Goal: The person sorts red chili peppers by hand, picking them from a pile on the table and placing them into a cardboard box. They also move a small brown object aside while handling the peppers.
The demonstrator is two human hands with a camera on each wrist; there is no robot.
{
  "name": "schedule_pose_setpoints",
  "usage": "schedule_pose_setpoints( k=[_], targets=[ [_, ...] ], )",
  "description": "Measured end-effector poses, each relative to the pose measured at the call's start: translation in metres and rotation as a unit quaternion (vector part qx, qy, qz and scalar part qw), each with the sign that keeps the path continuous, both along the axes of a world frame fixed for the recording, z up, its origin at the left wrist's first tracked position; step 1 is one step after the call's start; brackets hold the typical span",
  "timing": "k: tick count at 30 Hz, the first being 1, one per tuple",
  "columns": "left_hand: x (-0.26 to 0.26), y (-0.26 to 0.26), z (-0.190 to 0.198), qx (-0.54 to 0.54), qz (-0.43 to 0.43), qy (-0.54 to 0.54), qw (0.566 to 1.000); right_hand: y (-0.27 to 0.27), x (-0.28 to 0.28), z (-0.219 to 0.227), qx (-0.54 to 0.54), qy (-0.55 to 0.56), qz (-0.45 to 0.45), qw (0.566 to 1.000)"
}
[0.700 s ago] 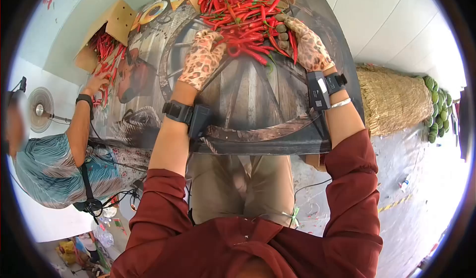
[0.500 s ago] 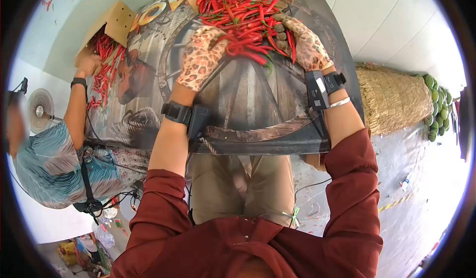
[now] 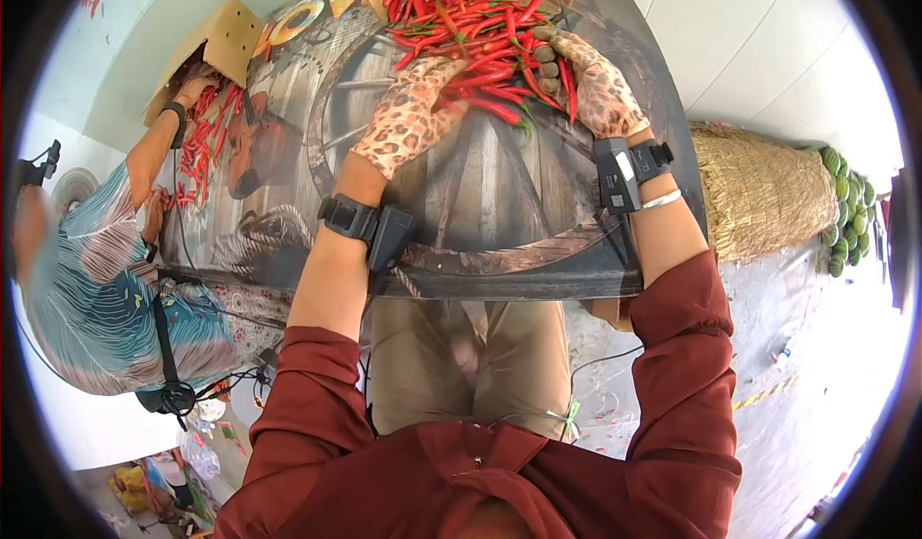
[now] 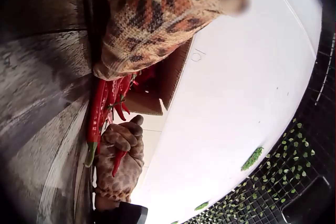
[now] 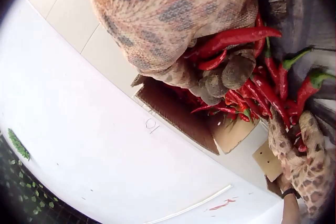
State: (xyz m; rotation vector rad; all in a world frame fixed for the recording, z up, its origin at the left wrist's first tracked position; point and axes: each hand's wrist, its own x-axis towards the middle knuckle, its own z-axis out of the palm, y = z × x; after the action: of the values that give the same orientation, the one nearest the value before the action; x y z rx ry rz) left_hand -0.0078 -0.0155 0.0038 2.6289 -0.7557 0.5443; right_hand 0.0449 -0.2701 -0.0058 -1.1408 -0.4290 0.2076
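A heap of red chilies (image 3: 471, 20) with green stems spills from a cardboard box onto the table. My left hand (image 3: 408, 116), in a leopard-print glove, is at the heap's near left edge. Its thumb and fingers close round the ends of a few chilies (image 5: 300, 106). My right hand (image 3: 597, 87), gloved alike with dark, stained fingertips (image 5: 239, 69), curls round red chilies (image 5: 231, 40) at the heap's right side. In the left wrist view, a chili (image 4: 118, 163) sticks out below the right hand's bent fingers.
The box (image 5: 168, 116) lies on its side at the back. At left, another person's arm (image 3: 154, 150) reaches into a second cardboard box (image 3: 230, 39), with more chilies (image 3: 202, 155) before it. A straw-covered roll (image 3: 764, 193) and green watermelons (image 3: 845, 212) are at right.
My left hand has moved right along the near edge of the heap, over the chilies there. My right hand stays put. The other person's hand has gone from the chilies into the second box.
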Motion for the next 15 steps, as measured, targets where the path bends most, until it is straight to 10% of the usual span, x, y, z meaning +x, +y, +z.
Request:
schedule_pose_setpoints(
  k=[2,15],
  targets=[
    [-0.001,0.0,0.001,0.005,0.006,0.023,1.0,0.001,-0.007,0.006,0.129,0.102,0.078,0.983],
    [0.002,0.017,0.006,-0.005,-0.052,0.108,0.993,0.002,-0.01,0.014,0.121,0.115,0.073,0.983]
  ],
)
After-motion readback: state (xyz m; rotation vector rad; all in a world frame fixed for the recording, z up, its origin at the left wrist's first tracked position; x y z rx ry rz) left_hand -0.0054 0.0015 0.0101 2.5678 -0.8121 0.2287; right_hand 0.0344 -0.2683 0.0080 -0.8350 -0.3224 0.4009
